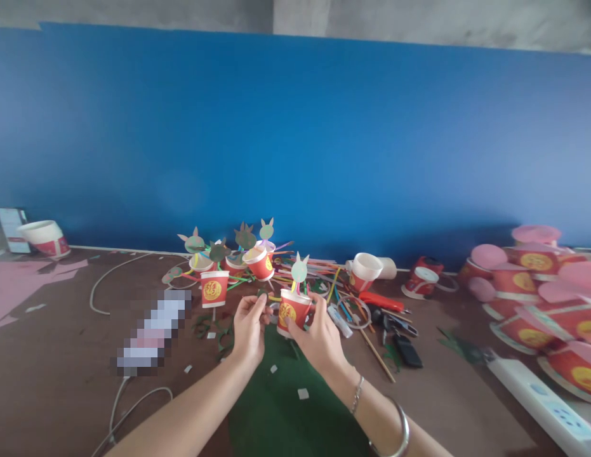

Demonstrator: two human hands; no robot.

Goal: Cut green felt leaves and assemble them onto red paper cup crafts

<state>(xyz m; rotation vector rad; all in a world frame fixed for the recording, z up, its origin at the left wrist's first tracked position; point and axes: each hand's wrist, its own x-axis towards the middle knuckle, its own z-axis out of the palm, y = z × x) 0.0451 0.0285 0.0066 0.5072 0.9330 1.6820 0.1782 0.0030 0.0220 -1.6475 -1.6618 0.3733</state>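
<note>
My right hand (318,339) is wrapped round a red paper cup (293,311) with a yellow emblem, held just above the table. A straw topped with a green paper rabbit head (299,269) sticks up out of the cup. My left hand (250,327) is beside the cup on its left, fingers pinched together near its rim; what they hold is too small to make out. Below both hands lies a dark green sheet (285,406) with small white scraps on it.
Behind stand several similar red cups (214,289) with rabbit-topped straws, a heap of coloured straws (324,279), a red utility knife (381,301) and scissors (395,324). Stacks of red cups with pink lids (533,298) fill the right. A white power strip (537,397) lies front right; cables (105,285) at left.
</note>
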